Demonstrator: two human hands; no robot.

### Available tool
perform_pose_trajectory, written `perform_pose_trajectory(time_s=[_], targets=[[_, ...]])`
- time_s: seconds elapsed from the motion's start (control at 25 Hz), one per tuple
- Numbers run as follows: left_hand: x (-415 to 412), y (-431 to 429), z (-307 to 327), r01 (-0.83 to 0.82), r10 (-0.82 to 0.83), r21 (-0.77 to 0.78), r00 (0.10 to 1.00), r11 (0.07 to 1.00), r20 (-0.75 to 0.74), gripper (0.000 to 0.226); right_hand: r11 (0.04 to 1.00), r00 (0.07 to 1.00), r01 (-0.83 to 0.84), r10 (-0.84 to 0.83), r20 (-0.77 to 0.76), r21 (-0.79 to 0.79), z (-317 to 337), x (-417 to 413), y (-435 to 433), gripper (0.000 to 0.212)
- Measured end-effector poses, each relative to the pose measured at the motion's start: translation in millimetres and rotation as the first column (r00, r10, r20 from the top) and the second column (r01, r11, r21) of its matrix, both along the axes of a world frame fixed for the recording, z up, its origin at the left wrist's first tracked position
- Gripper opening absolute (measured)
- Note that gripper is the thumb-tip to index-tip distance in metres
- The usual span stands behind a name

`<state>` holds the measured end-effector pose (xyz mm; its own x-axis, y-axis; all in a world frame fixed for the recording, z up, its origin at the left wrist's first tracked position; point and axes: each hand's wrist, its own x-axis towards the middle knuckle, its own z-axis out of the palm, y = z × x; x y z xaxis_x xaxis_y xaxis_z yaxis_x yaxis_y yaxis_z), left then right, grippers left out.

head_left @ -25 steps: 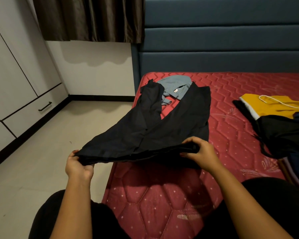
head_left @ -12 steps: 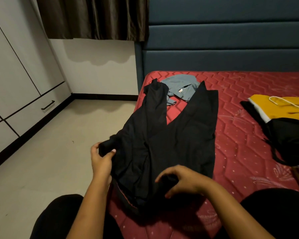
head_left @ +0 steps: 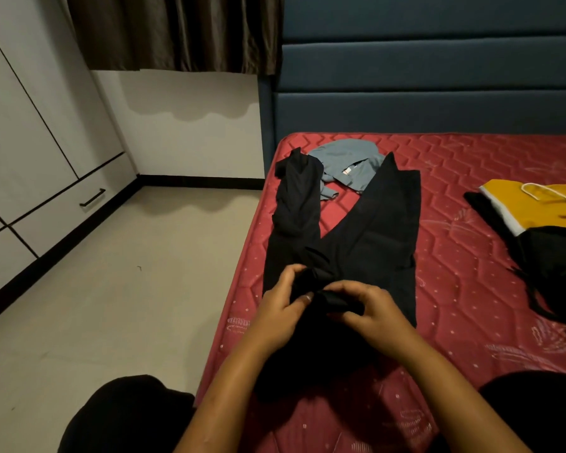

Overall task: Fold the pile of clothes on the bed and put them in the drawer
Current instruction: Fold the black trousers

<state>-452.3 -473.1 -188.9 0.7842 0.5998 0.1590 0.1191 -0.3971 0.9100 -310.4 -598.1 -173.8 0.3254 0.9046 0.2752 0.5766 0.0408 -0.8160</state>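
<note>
Black trousers (head_left: 373, 237) lie on the red mattress (head_left: 471, 289) near its left edge, their two legs spread in a V towards the headboard. My left hand (head_left: 281, 308) and my right hand (head_left: 370, 308) meet over the waist end and both pinch bunched black fabric there. A crumpled grey-blue garment (head_left: 350, 165) lies beyond, between the trouser legs. At the right edge sits a pile with a yellow and white garment (head_left: 533, 204) and a black one (head_left: 562, 269).
A blue padded headboard (head_left: 432, 93) stands behind the bed. White cabinets with a drawer and black handle (head_left: 92, 197) line the left wall across a pale tiled floor (head_left: 118, 289). Brown curtains (head_left: 177, 31) hang above. My dark-clothed knees show at the bottom.
The trousers, earlier held up stretched between my hands, now lie on the mattress. Both hands have come together at the waist end, gathering fabric.
</note>
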Motion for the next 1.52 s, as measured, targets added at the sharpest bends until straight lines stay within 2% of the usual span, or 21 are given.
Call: perform_pose_trajectory(time_s=[0.08,0.16,0.28,0.36,0.44,0.48,0.52,0.64,0.76,0.84,0.96,1.08,1.16,1.24,1.32,1.44,1.52], targets=[[-1.0,4.3,-5.0,-0.002,0.004,0.02,0.997,1.0,-0.078,0.046,0.995,0.997,0.072,-0.073,0.016,0.069,-0.8,-0.6,0.8,0.038],[-2.2,4.0,-7.7,-0.004,0.005,0.013,0.991,1.0,-0.133,0.05,0.991,0.993,0.113,-0.115,0.035,0.07,-2.6,0.1,0.8,0.044],[-3.2,-9.1,-2.3,-0.006,0.005,-0.005,0.985,1.0,-0.173,0.052,0.992,0.971,0.121,-0.125,0.202,0.031,-15.6,4.5,3.5,0.065],[-2.7,-18.5,5.5,0.024,-0.003,0.081,0.97,0.996,-0.245,0.062,0.986,0.952,0.164,-0.162,0.258,0.013,-24.0,9.5,6.2,0.063],[-0.9,-27.5,13.6,0.067,0.026,0.241,0.931,0.968,-0.363,0.082,0.979,0.954,0.205,-0.196,0.226,-0.018,-27.8,14.6,8.7,0.056],[0.9,-31.5,14.6,0.069,0.065,0.314,0.916,0.947,-0.397,0.085,0.979,0.959,0.203,-0.193,0.209,-0.027,-28.8,16.3,10.2,0.056],[3.4,-33.1,12.4,0.049,0.103,0.369,0.918,0.928,-0.383,0.08,0.983,0.966,0.181,-0.171,0.194,-0.035,-30.2,17.5,11.7,0.058],[7.7,-28.5,8.2,0.011,0.137,0.461,0.948,0.888,-0.287,0.05,0.991,0.979,0.111,-0.095,0.179,-0.081,-33.5,21.5,14.1,0.055],[2.2,-21.5,10.7,0.06,0.078,0.48,0.962,0.875,-0.261,0.047,0.977,0.988,0.042,-0.009,0.153,-0.21,-34.3,23.8,16.4,0.035],[-7.8,-17.6,21.4,0.091,0.044,0.516,0.969,0.852,-0.245,0.045,0.958,0.988,-0.025,0.067,0.137,-0.287,-32.0,24.6,16.4,0.035],[-20.1,-3.0,59.7,0.058,0.025,0.564,0.99,0.824,-0.137,0.045,0.924,0.986,-0.082,0.129,0.102,-0.373,-12.5,41.1,27.3,0.038],[-29.0,7.7,108.8,-0.005,0.031,0.644,0.999,0.765,-0.029,0.047,0.899,0.982,-0.184,0.183,-0.041,-0.398,25.8,51.1,49.7,0.041],[-41.6,13.1,139.6,-0.092,0.067,0.632,0.996,0.77,0.063,0.045,0.891,0.954,-0.276,0.207,-0.217,-0.362,41.8,48.4,61.7,0.043],[-55.0,18.4,167.1,-0.194,0.088,0.597,0.975,0.779,0.203,0.041,0.869,0.909,-0.323,0.174,-0.378,-0.375,45.1,43.4,63.6,0.055],[-62.5,18.0,190.8,-0.249,0.058,0.587,0.944,0.77,0.323,0.035,0.781,0.911,-0.37,0.197,-0.364,-0.504,40.0,31.2,59.2,0.063],[-58.3,15.5,212.2,-0.299,0.004,0.561,0.885,0.772,0.466,0.04,0.599,0.937,-0.33,0.304,-0.174,-0.73,18.4,-0.3,54.1,0.053],[-50.7,22.3,220.2,-0.374,0.048,0.518,0.843,0.77,0.536,0.045,0.53,0.937,-0.303,0.317,-0.146,-0.792,4.9,-10.1,53.6,0.045]])
